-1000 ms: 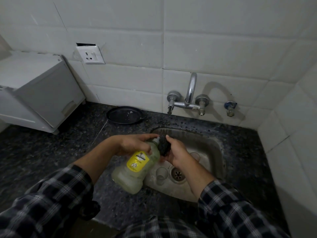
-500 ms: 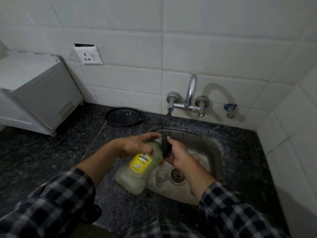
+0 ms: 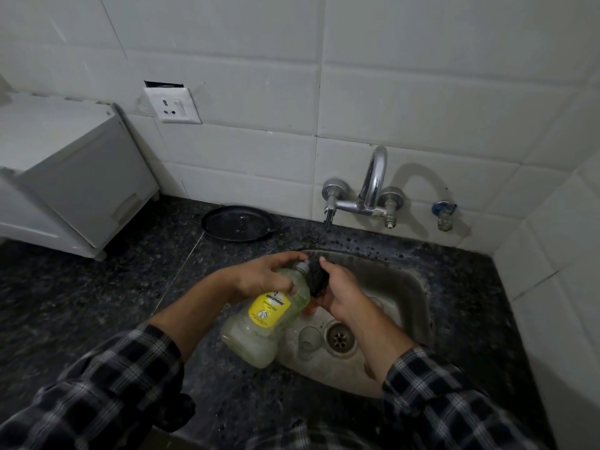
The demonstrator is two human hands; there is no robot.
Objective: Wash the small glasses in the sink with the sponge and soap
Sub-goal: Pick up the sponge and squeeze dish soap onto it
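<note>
Nearest the camera, two dark plaid sleeves (image 3: 107,394) enter from the lower left and lower right. Beyond them lies the stainless steel sink (image 3: 412,287), set into the black speckled stone countertop (image 3: 97,287).

On the sink floor a small clear glass (image 3: 306,342) stands upright just left of the round metal drain (image 3: 339,337). A second small clear glass (image 3: 376,303) stands farther back and to the right, partly hidden behind the right wrist.

Above the left edge of the sink, the left hand (image 3: 259,280) grips the upper part of a translucent plastic soap bottle with a yellow label (image 3: 266,319). The bottle is tilted, base low and near, capped neck raised towards the far right.

The right hand (image 3: 341,293) is curled round a dark, coarse sponge (image 3: 316,277), which it holds at the bottle's neck. Cap and sponge appear to touch; actual contact cannot be confirmed.

On the counter to the far left of the sink sits a shallow round black pan (image 3: 238,224). A white box-shaped appliance (image 3: 65,170) stands at far left.

On the white tiled wall (image 3: 422,92) a chrome two-handled tap (image 3: 367,196) is mounted above the sink, with a small blue-topped valve (image 3: 443,214) to its right and a white electrical socket (image 3: 175,105) higher on the left
</note>
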